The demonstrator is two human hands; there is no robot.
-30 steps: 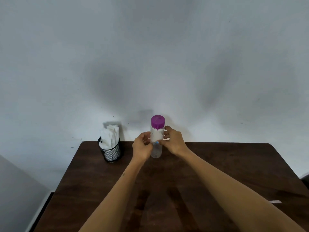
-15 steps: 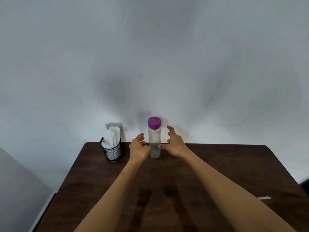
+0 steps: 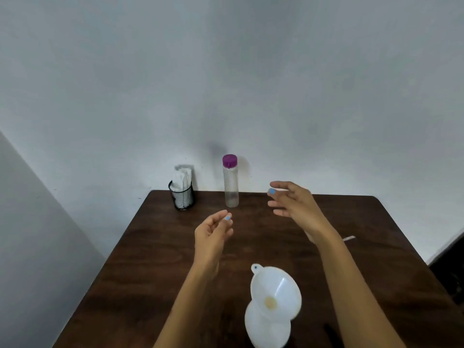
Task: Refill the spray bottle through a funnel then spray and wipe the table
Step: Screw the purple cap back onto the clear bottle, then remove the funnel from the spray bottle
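Note:
A clear water bottle (image 3: 231, 187) with a purple cap stands upright at the table's far edge. A white funnel (image 3: 276, 291) sits in the neck of a white spray bottle (image 3: 263, 327) at the near edge. My left hand (image 3: 213, 234) hovers in front of the water bottle, fingers loosely curled, holding nothing. My right hand (image 3: 293, 202) hovers to the right of the water bottle with fingers spread and relaxed, holding nothing.
A black mesh holder (image 3: 182, 197) with white tissues stands at the far left of the dark wooden table (image 3: 150, 259). A small pale strip (image 3: 349, 238) lies near the right edge. A white wall rises behind the table.
Both hands let go of the purple-capped bottle and drew back toward me. The view tilted down, bringing the funnel and spray bottle into sight.

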